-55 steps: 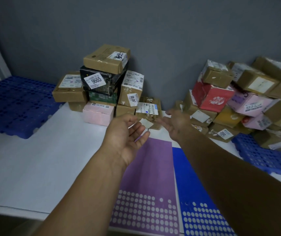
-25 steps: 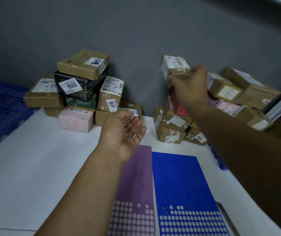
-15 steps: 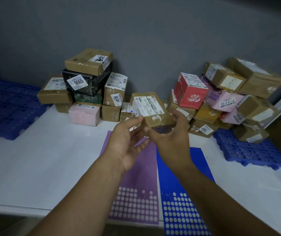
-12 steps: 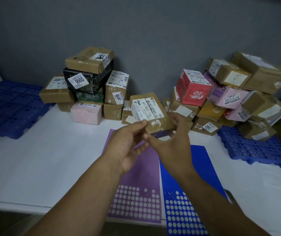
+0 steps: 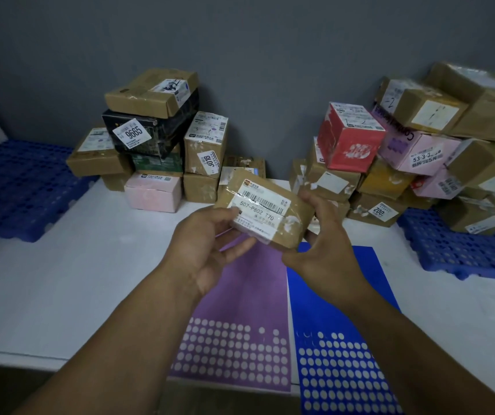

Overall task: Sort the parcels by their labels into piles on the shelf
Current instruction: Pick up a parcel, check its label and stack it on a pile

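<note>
1. One brown cardboard parcel (image 5: 295, 218) is held at the centre of the view, in the air above the far end of the purple sheet (image 5: 249, 295). It is flat and tilted, its right end lower. Its white label (image 5: 259, 205) faces up under shiny clear tape, with a barcode and "507-P802 T70".
2. Two grips hold it. The left grip (image 5: 207, 253) pinches the near left corner, thumb on the label and fingers beneath. The right grip (image 5: 327, 256) curls round the right end, thumb at the near edge.
3. Two blue grid pallets lie on the white shelf (image 5: 75, 280): the left pallet (image 5: 15, 187) at 9 o'clock and the right pallet (image 5: 464, 250) at 3 o'clock. Brown parcels sit on the far part of the right pallet.
4. Nine parcels show in the left pile (image 5: 156, 139) at 11 o'clock: six brown, one black tagged "9665", one green, one pink.
5. The right pile (image 5: 390, 163) at 2 o'clock holds one red parcel, two pink, one mustard-yellow and several brown; their full count cannot be told.
6. Two dotted sheets lie side by side at 6 o'clock, the purple one and a blue sheet (image 5: 330, 324).
</note>
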